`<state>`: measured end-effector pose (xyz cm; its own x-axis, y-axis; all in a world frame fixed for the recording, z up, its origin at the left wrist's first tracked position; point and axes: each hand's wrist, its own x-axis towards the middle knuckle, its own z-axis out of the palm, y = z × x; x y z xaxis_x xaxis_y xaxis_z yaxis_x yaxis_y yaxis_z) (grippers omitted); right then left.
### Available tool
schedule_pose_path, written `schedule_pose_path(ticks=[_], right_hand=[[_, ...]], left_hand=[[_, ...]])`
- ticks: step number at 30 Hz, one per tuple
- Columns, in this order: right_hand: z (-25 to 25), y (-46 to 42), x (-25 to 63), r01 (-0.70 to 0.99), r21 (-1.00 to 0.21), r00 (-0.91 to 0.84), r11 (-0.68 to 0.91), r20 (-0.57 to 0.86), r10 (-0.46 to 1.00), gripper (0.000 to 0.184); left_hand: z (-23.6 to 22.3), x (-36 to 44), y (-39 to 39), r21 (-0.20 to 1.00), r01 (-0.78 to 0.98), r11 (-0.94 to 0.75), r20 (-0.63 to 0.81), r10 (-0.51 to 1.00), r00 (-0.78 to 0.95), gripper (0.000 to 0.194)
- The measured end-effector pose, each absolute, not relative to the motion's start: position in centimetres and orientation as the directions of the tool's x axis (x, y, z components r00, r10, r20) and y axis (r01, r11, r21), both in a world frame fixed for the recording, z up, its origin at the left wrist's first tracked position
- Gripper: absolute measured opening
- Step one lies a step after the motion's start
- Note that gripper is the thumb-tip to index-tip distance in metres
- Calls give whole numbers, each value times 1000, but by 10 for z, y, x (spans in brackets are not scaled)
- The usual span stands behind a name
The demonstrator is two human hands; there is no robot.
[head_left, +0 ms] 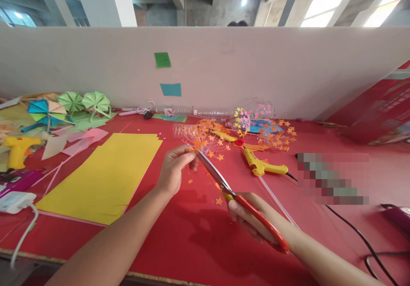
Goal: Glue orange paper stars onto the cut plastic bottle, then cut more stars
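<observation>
My left hand [174,166] pinches a small piece of orange paper [197,145] between thumb and fingers, above the middle of the red table. In my right hand [248,215] is a pair of scissors with red handles [261,222]. Their blades [211,166] point up and left, the tips at the orange paper. The blades look nearly closed, and whether they are cutting I cannot tell. An orange paper star [219,201] lies on the table beneath the scissors. Further back, clear plastic bottle pieces carry orange stars [282,136] and yellow and pink stars [242,120].
A yellow glue gun [264,166] lies right of the scissors; another glue gun [19,149] is at far left. Yellow paper sheets [105,175] lie left of my hands. Folded paper umbrellas [96,102] stand behind them. A white partition [205,72] closes off the back.
</observation>
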<state>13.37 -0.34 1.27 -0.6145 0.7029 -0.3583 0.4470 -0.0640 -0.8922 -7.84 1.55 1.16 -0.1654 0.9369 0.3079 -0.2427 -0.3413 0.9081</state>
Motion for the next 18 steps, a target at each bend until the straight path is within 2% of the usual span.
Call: schedule_pose_path(ticks=[7, 18], right_hand=[[14, -3, 133, 491, -870, -581, -56, -375, 723, 67], [10, 0, 138, 514, -858, -603, -3, -363, 710, 56]], left_hand=[[11, -81, 16, 909, -245, -337, 307, 939, -152, 16], [13, -89, 19, 924, -217, -314, 293, 948, -125, 15]])
